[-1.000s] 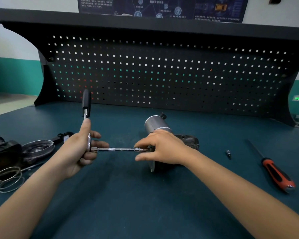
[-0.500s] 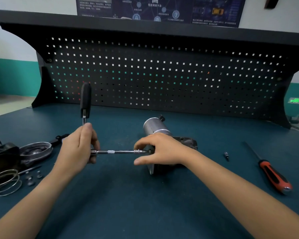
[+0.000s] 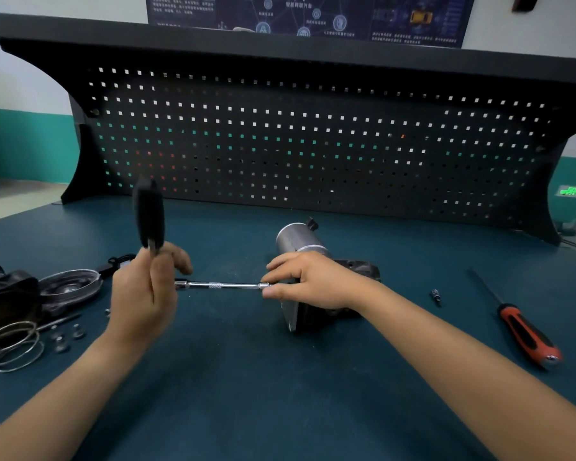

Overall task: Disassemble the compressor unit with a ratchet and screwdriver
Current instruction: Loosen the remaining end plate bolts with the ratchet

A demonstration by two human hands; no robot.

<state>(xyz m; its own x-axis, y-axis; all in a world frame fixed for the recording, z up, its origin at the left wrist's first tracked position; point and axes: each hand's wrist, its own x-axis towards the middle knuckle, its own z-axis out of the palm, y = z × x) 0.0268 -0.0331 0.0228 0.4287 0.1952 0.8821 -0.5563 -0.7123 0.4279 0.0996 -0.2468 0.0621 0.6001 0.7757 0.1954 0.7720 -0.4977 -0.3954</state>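
The compressor unit (image 3: pixel 300 241), a silver cylinder on a dark housing, lies mid-table. My left hand (image 3: pixel 143 294) grips the ratchet (image 3: pixel 148 216) near its head, and the black handle points up, blurred. A chrome extension bar (image 3: pixel 222 285) runs level from the ratchet to the compressor's left face. My right hand (image 3: pixel 310 282) pinches the bar's far end against the compressor and hides the bolt there. A screwdriver (image 3: pixel 521 327) with a red and black handle lies on the table at the right, untouched.
At the left edge lie removed parts: a dark housing (image 3: pixel 4 294), a round cover (image 3: pixel 69 287), wire rings (image 3: pixel 10 344) and several small bolts (image 3: pixel 67 336). A small bit (image 3: pixel 435 296) lies left of the screwdriver. A black pegboard (image 3: pixel 313 144) closes the table's back.
My left hand has turned the ratchet handle slightly and closed tighter round its head. The right hand and the compressor have stayed put.
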